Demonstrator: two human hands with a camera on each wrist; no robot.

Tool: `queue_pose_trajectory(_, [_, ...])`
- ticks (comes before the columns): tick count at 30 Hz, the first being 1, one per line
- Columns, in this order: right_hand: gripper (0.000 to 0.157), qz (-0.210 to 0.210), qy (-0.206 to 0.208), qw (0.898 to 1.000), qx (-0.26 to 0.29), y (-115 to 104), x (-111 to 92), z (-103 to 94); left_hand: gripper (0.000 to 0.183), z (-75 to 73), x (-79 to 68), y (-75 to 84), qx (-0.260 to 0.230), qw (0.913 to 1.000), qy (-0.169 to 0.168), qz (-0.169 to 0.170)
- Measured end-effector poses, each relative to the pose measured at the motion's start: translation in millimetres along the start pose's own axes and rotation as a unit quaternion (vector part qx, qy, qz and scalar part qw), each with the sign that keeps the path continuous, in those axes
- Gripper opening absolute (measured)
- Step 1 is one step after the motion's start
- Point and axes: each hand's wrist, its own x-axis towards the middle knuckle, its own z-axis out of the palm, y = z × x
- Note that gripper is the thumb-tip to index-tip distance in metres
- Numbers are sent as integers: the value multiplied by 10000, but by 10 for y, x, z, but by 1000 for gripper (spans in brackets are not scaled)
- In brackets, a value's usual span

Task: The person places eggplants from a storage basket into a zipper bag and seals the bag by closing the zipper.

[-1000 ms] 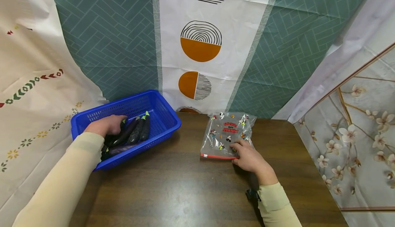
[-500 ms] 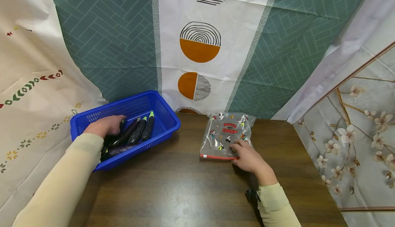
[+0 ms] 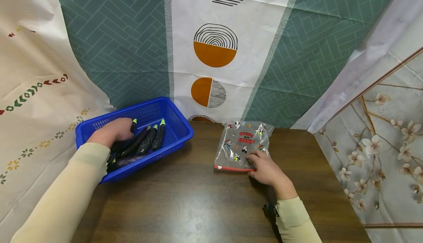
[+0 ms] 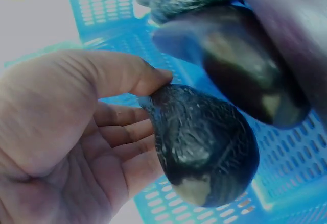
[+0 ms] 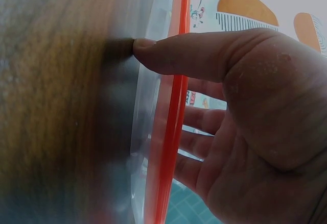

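In the blue basket (image 3: 180,139), my left hand (image 3: 118,131) holds a dark, glossy eggplant (image 4: 204,147). Its thumb lies over one end and the fingers pass behind; the grip's far side is hidden. A green stem end (image 3: 134,121) shows just past this hand. Several more eggplants (image 3: 158,135) lie to the right of it, and another eggplant (image 4: 250,66) is close by in the left wrist view. My right hand (image 3: 267,167) grips the red-edged clear zip bag (image 3: 236,145), thumb at the zip edge (image 5: 171,147) and fingers over the printed top.
The brown wooden table (image 3: 172,206) spreads between basket and bag, and on towards the front. A patterned curtain (image 3: 214,89) hangs along the back edge. At the right stands a flowered cloth (image 3: 380,155); a cream cloth (image 3: 49,107) hangs at the left.
Over the last second the rightmost eggplant has shifted a little right in the basket. My left hand has moved slightly, showing more of a green stem end. The right hand and bag stay put.
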Motion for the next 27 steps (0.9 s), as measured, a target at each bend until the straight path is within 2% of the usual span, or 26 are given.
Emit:
queue_pose_trajectory(2, [58, -42, 25, 10000, -18, 6, -5, -1, 11, 3, 23, -6, 69, 9998, 169, 42])
queue_pose_trajectory(7, [57, -9, 4, 10000, 22, 21, -15, 10, 23, -179, -152, 298, -48, 9989, 412, 223])
queue_pose_trajectory(11, [58, 29, -28, 10000, 19, 31, -26, 26, 24, -269, -273, 499, -128, 9977, 619, 230])
queue_pose_trajectory(14, [58, 44, -47, 10000, 28, 33, -27, 32, 30, -309, -329, 592, -175, 9972, 707, 186])
queue_pose_trajectory(19, [58, 34, -45, 10000, 31, 31, -14, 25, 51, -389, -393, 699, -276, 9968, 742, 95])
queue_pose_trajectory(27, [58, 3, 14, 10000, 14, 46, 1, 30, 67, -516, -478, 912, -416, 9937, 976, 356])
